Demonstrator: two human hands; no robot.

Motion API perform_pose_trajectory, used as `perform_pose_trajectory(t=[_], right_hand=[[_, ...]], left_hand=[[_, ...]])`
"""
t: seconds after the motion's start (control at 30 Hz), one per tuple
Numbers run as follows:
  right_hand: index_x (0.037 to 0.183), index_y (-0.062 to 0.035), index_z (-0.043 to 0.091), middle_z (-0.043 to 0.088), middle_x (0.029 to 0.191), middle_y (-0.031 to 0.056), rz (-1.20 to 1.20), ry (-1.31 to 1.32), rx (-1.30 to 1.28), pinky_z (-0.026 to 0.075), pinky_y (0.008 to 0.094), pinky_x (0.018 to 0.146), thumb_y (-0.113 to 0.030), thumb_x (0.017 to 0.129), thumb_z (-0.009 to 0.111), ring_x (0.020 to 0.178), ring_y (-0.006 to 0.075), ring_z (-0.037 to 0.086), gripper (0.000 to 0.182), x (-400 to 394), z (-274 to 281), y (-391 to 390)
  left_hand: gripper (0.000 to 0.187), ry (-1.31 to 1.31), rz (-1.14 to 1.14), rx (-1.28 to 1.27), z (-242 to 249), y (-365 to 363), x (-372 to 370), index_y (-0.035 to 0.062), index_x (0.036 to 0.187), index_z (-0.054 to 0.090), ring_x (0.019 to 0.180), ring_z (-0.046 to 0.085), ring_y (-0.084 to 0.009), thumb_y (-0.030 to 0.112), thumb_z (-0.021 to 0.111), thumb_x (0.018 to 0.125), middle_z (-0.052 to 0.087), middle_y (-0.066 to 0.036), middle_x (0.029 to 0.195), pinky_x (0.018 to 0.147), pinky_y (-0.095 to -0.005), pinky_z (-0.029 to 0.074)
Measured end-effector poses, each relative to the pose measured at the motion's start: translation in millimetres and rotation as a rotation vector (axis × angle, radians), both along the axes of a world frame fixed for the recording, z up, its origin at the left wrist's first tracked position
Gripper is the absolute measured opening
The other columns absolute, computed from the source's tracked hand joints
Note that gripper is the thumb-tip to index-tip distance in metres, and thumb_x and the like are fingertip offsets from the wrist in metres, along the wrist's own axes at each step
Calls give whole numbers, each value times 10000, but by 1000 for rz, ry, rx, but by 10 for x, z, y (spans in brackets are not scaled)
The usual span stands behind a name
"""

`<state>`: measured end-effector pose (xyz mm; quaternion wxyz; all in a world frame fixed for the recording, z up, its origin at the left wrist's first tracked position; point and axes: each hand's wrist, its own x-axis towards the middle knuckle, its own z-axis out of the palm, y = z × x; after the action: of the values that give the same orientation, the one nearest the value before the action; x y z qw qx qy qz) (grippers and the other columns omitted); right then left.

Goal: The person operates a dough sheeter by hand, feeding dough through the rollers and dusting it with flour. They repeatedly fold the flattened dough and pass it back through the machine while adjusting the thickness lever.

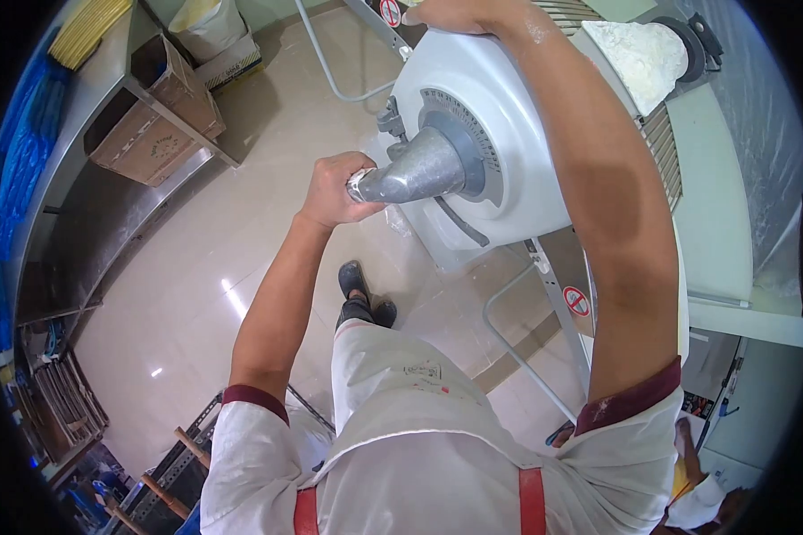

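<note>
**Hand on the cone handle of a white dough machine**

The left hand [337,189] is closed around the tip of a grey metal cone-shaped handle [415,171], fingers wrapped over its narrow end. That cone juts out from the round white housing of the dough machine [517,160], sitting at the middle of a grey numbered dial [475,134] on the housing's face. The right hand [451,13] rests on top of the same housing at the upper edge of the view; whether it grips anything cannot be told. Behind the housing, a pale floury lump of dough [641,53] lies on the machine's belt. Below the housing stand the person's dark shoes [361,294] on a glossy beige tiled floor [205,259]. Left of the housing, across the floor, brown cardboard boxes [156,116] sit on a steel shelf [89,205].
</note>
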<state>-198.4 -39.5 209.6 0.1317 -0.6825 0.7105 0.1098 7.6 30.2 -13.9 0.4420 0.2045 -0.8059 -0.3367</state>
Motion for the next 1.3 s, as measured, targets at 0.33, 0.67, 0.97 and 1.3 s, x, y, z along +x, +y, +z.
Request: perform_pose_trajectory(t=[0.33,0.67,0.97,1.3], right_hand=[[1124,-32,623,593,1149,233,9,-7,-174,417,407,931,-362,835,486,1092,340,565,460,18,-23,54],[1199,-22,581,646,984,57,-170,-135,-71,474,305,702,-221,868,519,786,151,568,391,-2012,428,1047],[1107,-36,629,650,991,158,-172,-671,-322,464,339,804,-392,829,586,901,247,609,453,-2729,106,969],[817,-137,534,503,688,1,-461,-2771,-645,363,273,456,-297,913,468,546,125,449,198,-3999,-1399,4208]], left_hand=[[341,-1,-20,30,-14,20,32,37,709,601,579,585,-278,280,777,547,589,-109,654,543,-336,461],[389,10,0,-17,-125,-8,-20,19,752,585,613,598,-291,367,715,638,599,-130,706,574,-354,470],[892,-55,243,227,-700,124,383,-47,1329,369,1194,452,-283,591,637,767,418,-201,1323,996,-416,364],[155,242,-376,454,1116,3643,-1817,15,912,601,688,544,-229,148,542,858,591,-76,748,640,-349,426]])
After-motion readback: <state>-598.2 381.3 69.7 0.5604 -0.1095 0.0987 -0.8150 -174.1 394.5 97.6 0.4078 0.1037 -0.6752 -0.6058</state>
